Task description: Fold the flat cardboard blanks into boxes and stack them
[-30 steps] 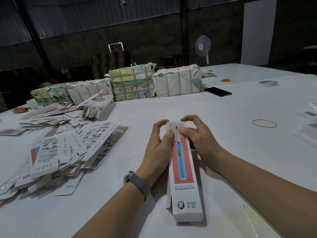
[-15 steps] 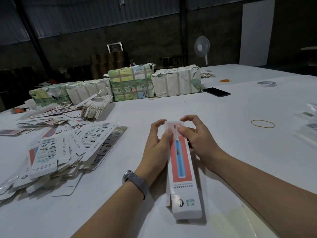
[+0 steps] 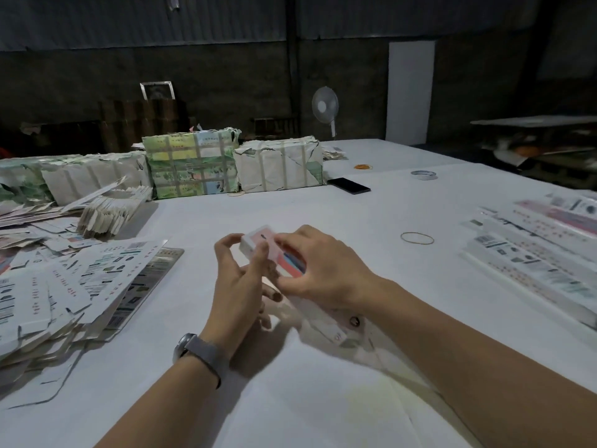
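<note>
Both hands' fingers (image 3: 292,245) grip box (image 3: 258,240).

Both forearms reach forward and converge at centre. Right hand (image 3: 318,270): palm down, fingers curled over the box (image 3: 261,242), gripping it from above. Left hand (image 3: 237,279): edge-on, thumb up, fingers (image 3: 226,245) loosely bent beside the box's left end; contact cannot be told. Left wrist bears a watch (image 3: 198,352).
</note>
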{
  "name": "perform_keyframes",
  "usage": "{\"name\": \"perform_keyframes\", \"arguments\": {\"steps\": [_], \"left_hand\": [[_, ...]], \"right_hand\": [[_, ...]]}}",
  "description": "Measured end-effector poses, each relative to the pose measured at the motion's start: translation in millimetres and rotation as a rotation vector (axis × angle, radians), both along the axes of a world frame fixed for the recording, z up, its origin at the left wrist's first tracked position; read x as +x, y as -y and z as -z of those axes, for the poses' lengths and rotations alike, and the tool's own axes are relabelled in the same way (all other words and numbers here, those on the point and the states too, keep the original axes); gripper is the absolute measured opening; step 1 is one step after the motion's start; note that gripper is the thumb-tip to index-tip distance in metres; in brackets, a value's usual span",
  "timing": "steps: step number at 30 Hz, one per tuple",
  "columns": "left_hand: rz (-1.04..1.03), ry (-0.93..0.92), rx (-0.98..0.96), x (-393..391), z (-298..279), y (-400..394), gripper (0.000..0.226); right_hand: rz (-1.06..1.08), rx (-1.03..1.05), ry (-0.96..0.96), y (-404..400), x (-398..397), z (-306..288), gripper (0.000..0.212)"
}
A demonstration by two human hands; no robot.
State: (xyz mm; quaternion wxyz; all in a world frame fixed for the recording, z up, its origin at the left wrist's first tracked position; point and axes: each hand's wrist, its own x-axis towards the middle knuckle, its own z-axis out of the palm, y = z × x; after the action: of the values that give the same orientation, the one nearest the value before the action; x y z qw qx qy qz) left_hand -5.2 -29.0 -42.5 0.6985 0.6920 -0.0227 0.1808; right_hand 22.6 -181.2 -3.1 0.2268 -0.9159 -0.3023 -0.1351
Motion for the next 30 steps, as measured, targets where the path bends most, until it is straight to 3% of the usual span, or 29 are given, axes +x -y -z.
{"name": "perform_keyframes", "arguments": {"steps": [6,11,15,18,22,25,30], "left_hand": [[0.04,0.003,0.047,8,6,0,0.017],[0.1,-0.058,0.151,7,11,3,0.02],[0.13,-0.078,0.188,5,11,4,0.013],[0.138,-0.088,0.191,2,11,5,0.013],[0.14,-0.092,0.215,0,9,7,0.013],[0.137,-0.096,0.211,0,9,7,0.014],[0.128,-0.087,0.228,1,8,6,0.028]], "right_hand": [[0.283,-0.18,0.018,76,-13,-27,0.058],[0.651,-0.366,0.005,182,-16,-33,0.048],[0.787,-0.427,-0.067,245,-15,-24,0.033],[0.861,-0.453,-0.001,265,-15,-15,0.035],[0.842,-0.475,0.089,250,-9,-9,0.04],[0.706,-0.462,0.128,211,-6,-7,0.038],[0.37,-0.162,-0.01,115,-2,3,0.031]]}}
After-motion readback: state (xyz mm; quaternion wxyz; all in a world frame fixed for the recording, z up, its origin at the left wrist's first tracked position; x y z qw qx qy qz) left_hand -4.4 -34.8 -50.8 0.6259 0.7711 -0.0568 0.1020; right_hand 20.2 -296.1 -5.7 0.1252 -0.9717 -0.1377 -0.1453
